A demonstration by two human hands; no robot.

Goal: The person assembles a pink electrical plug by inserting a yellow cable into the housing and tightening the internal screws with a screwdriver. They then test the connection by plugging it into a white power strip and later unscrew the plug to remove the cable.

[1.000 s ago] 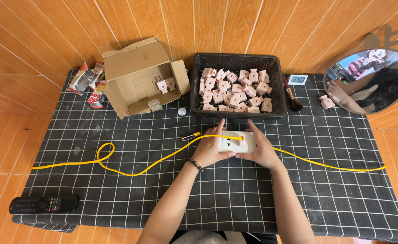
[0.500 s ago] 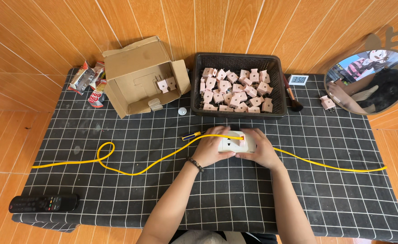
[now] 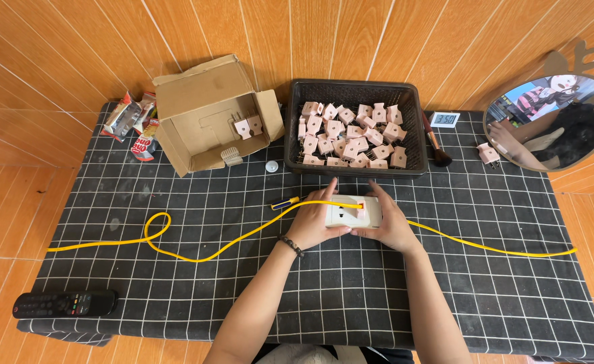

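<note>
Hands meet at desk centre: my left hand [image 3: 317,226] and right hand [image 3: 386,226] close around a white socket block [image 3: 354,211], fingers curled over its ends, a pink plug [image 3: 361,210] seated in its face. Little has shifted in the past second; both grips stay put and the yellow cable [image 3: 196,253] keeps its loop toward nine o'clock. At twelve o'clock a dark basket [image 3: 297,128] holds more pink plugs. An open cardboard box [image 3: 202,101] sits at eleven o'clock, red-and-white snack packets [image 3: 135,125] beyond it. A small white display [image 3: 446,119] lies at one o'clock, a round mirror [image 3: 553,121] at two, a black remote [image 3: 64,303] at eight.
</note>
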